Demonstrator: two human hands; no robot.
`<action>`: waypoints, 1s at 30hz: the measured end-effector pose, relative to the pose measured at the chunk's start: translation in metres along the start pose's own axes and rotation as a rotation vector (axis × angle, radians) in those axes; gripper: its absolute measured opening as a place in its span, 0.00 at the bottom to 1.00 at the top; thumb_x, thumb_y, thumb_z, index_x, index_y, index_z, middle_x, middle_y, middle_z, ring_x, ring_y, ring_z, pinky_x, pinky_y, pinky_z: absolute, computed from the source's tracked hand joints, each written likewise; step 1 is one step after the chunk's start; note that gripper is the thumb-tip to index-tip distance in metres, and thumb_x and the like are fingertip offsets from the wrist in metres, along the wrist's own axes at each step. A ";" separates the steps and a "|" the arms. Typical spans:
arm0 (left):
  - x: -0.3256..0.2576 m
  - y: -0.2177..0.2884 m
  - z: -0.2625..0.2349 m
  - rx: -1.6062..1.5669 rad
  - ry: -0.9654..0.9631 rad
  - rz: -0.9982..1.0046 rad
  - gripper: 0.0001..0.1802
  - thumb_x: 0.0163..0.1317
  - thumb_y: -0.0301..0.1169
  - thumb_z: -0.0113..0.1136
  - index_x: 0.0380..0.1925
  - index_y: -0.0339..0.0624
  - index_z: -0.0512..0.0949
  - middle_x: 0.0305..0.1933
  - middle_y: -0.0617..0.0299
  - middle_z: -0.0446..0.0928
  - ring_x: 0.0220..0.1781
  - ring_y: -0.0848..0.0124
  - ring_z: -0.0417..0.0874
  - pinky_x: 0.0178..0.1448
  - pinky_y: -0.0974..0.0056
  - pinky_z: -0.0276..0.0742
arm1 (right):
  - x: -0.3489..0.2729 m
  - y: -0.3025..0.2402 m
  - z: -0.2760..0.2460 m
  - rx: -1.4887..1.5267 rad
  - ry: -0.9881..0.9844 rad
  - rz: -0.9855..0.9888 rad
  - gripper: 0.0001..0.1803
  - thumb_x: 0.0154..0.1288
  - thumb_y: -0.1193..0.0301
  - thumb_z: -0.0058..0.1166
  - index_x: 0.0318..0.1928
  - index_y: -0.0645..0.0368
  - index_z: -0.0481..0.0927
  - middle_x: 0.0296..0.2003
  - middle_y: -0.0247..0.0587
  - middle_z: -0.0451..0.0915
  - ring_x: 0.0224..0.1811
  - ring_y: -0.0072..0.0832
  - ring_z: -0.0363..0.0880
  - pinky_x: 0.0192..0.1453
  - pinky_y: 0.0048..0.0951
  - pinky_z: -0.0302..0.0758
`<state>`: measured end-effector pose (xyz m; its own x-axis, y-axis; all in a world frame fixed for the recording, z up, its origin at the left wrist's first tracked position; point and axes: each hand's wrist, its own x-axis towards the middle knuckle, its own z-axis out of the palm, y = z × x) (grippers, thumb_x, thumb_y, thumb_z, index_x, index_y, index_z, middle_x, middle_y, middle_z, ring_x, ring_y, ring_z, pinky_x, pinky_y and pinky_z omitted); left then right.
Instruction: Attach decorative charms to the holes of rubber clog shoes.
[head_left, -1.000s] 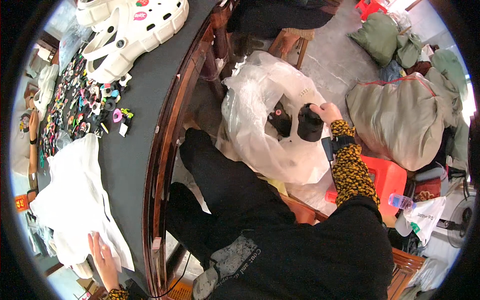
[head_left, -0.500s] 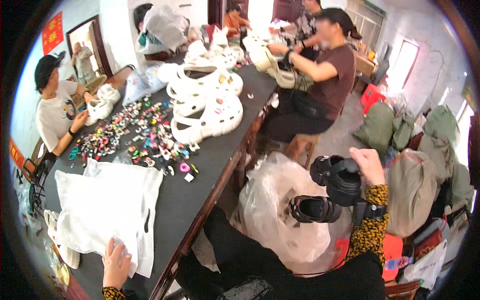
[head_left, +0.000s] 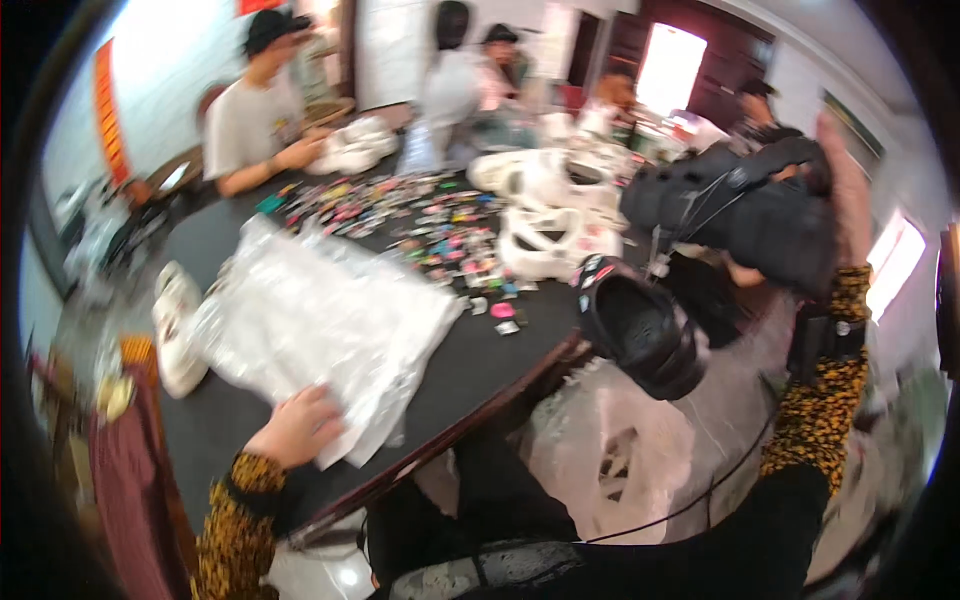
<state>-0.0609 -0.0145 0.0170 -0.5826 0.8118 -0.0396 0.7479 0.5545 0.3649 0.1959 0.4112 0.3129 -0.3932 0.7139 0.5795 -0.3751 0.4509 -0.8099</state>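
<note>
My right hand (head_left: 845, 205) is raised high at the right and grips a black clog shoe (head_left: 745, 205). A second black clog (head_left: 640, 325) hangs below it on a cord, over the table's edge. My left hand (head_left: 295, 428) lies flat on a pile of clear plastic bags (head_left: 320, 320) on the black table (head_left: 470, 360). The picture is blurred by motion.
White clog shoes (head_left: 550, 215) and many small coloured charms (head_left: 430, 225) lie across the middle of the table. Several people sit around its far side; one at the back left handles white shoes (head_left: 350, 150). A large plastic bag (head_left: 620, 450) sits on the floor by my knees.
The view swung up from the floor to the table. My right hand lifted the black clogs out of the floor bag to head height. My left hand stayed on the plastic bags.
</note>
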 end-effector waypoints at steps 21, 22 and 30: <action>-0.065 0.012 -0.050 -0.262 0.232 0.010 0.14 0.62 0.34 0.57 0.44 0.37 0.77 0.51 0.48 0.76 0.52 0.53 0.77 0.55 0.57 0.72 | -0.073 0.174 0.297 -0.042 -0.922 -0.176 0.23 0.65 0.59 0.57 0.18 0.63 0.74 0.17 0.20 0.66 0.22 0.11 0.60 0.25 0.20 0.59; -0.068 0.014 -0.062 -0.414 0.176 -0.076 0.13 0.62 0.32 0.57 0.43 0.36 0.77 0.46 0.49 0.79 0.46 0.54 0.80 0.51 0.59 0.75 | -0.077 0.183 0.295 -0.003 -0.966 -0.175 0.23 0.65 0.60 0.57 0.18 0.64 0.73 0.16 0.20 0.66 0.22 0.11 0.59 0.24 0.21 0.58; -0.045 -0.011 -0.082 0.022 0.563 -0.127 0.22 0.51 0.30 0.66 0.45 0.36 0.74 0.56 0.51 0.72 0.60 0.54 0.70 0.63 0.55 0.65 | -0.094 0.186 0.259 -0.158 -0.817 -0.595 0.20 0.59 0.66 0.61 0.17 0.64 0.70 0.14 0.41 0.64 0.15 0.29 0.62 0.21 0.31 0.59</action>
<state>-0.0689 -0.0724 0.0908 -0.7437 0.5189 0.4216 0.6635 0.6500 0.3704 -0.0539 0.2893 0.1309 -0.6535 -0.2056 0.7284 -0.6046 0.7208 -0.3389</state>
